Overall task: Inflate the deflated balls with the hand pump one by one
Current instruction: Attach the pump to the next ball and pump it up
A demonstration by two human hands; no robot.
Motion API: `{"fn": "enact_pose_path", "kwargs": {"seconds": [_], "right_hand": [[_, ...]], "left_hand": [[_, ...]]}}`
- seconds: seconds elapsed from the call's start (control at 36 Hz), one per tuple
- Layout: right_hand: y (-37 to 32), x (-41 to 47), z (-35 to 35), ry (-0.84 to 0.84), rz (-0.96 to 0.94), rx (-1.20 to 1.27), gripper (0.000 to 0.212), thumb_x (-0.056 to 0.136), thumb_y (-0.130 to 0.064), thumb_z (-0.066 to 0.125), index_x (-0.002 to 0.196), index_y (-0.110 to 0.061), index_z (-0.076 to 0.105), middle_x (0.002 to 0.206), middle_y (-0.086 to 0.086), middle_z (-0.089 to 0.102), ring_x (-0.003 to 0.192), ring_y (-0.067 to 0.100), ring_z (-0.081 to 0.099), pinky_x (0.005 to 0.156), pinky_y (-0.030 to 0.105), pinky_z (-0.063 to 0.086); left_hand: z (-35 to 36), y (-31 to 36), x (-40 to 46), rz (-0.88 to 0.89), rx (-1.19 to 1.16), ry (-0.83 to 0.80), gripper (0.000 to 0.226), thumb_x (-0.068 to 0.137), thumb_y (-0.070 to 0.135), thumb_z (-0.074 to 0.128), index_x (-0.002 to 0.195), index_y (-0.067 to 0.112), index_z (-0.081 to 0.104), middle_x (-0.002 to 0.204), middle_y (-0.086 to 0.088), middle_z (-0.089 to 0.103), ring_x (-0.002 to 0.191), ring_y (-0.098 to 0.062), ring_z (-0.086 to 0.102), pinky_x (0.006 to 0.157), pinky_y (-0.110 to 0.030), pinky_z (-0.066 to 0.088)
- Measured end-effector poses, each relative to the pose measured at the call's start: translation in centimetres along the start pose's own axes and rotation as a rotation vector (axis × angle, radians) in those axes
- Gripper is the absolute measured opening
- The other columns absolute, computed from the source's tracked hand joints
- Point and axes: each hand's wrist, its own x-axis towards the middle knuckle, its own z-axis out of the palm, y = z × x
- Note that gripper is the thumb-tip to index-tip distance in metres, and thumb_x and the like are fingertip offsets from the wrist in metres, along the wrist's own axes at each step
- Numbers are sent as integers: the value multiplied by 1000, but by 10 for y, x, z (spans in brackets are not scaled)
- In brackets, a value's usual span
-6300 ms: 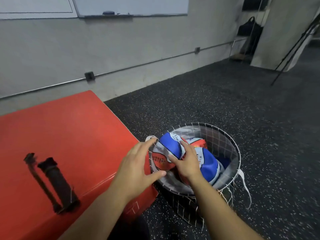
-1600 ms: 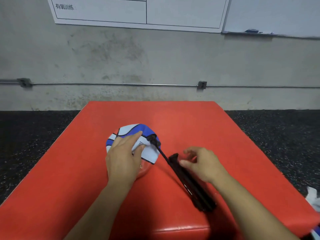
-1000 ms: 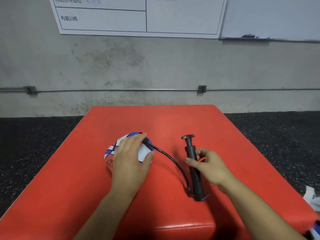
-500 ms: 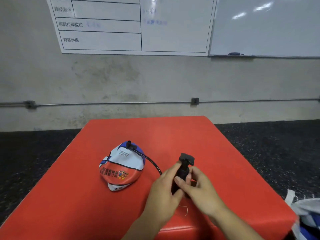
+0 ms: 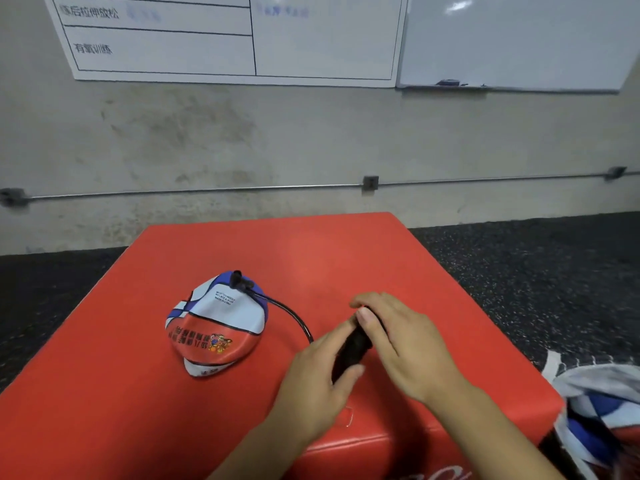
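A red padded box [image 5: 311,258] stands on speckled black rubber flooring [image 5: 540,271] against a stained concrete wall [image 5: 311,133], where a metal conduit [image 5: 207,190] runs beneath a gridded chart [image 5: 225,36] and a whiteboard [image 5: 512,39].

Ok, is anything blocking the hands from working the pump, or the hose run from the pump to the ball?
Nothing visible does. The left hand grips the pump body and the right hand covers its top. The hose curves freely over the bare red box to the deflated ball, its end plugged in at the ball's top.
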Motion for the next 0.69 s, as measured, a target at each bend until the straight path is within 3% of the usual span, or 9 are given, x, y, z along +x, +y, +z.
{"fn": "enact_pose_path", "kwargs": {"seconds": [0.14, 0.28, 0.44, 0.56, 0.69], "right_hand": [[11, 1, -4, 29, 27, -21, 43, 104, -68, 21, 113, -41, 53, 97, -19, 64, 92, 9, 64, 79, 43, 52], [15, 14, -17, 259, 45, 125, 34, 104, -60, 40, 107, -35, 62, 83, -22, 60, 76, 1, 57, 74, 35, 48], [12, 21, -61, 596, 135, 341, 39, 103, -53, 47, 105, -23, 72, 87, 8, 68, 82, 26, 61, 75, 40, 48], [8, 17, -62, 636, 144, 298, 34, 106, -49, 45, 109, -28, 71, 85, -7, 68, 79, 10, 61, 73, 31, 47], [5, 14, -50, 623, 158, 266, 31, 105, -35, 41, 118, -24, 67, 72, -21, 52, 67, -2, 51, 66, 25, 35]], "left_hand": [[1, -5, 3, 69, 77, 0, 72, 96, 39, 66, 149, 68, 28, 141, 47, 46, 127, 0, 61, 101, -39, 56], [2, -8, 6, 38, 43, -7, 71, 95, 32, 68, 155, 54, 37, 146, 31, 54, 131, 3, 57, 107, -39, 54], [1, -4, 2, 37, 47, -37, 73, 96, 28, 65, 155, 56, 34, 146, 28, 57, 133, -3, 58, 109, -41, 51], [1, -3, 1, 15, 34, -33, 72, 96, 25, 65, 156, 53, 36, 146, 27, 57, 133, -1, 58, 110, -39, 49], [0, -7, -2, -1, -6, -35, 71, 97, 20, 65, 156, 50, 38, 146, 31, 55, 134, 3, 55, 111, -38, 49]]}}
